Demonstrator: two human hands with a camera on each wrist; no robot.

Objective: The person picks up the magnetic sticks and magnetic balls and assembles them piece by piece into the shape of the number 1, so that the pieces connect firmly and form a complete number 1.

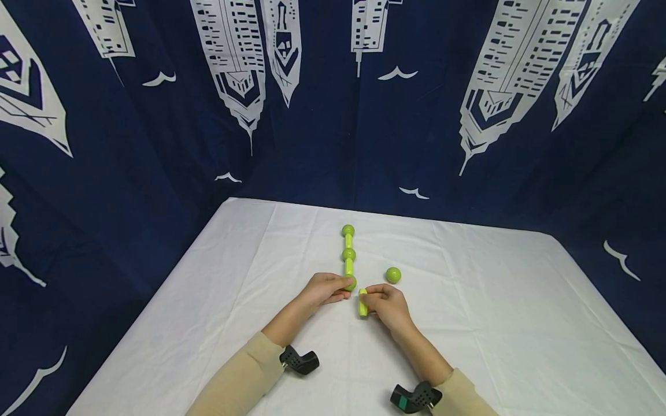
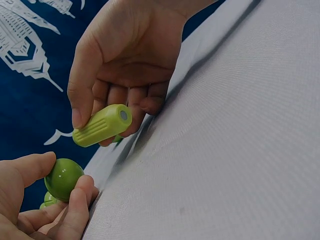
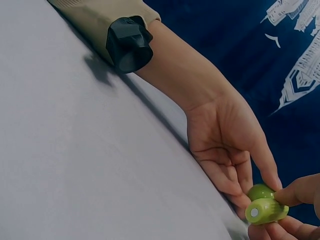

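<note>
A chain of green balls joined by yellow-green rods (image 1: 348, 266) runs away from me over the white cloth. My left hand (image 1: 326, 288) pinches the nearest ball (image 2: 63, 179) of that chain between thumb and fingers. Just right of it, my right hand (image 1: 389, 306) pinches a loose, ribbed yellow-green rod (image 2: 102, 125) by thumb and fingers. One end of this rod shows a round grey metal disc. In the head view the rod is close to the held ball but apart from it. Beyond the right hand lies a single loose green ball (image 1: 393, 275).
A white cloth (image 1: 499, 323) covers the table. Behind it hangs a dark blue curtain (image 1: 322, 162) with white building and bird prints. Each wrist wears a black camera, on the left (image 1: 299, 361) and on the right (image 1: 416, 397).
</note>
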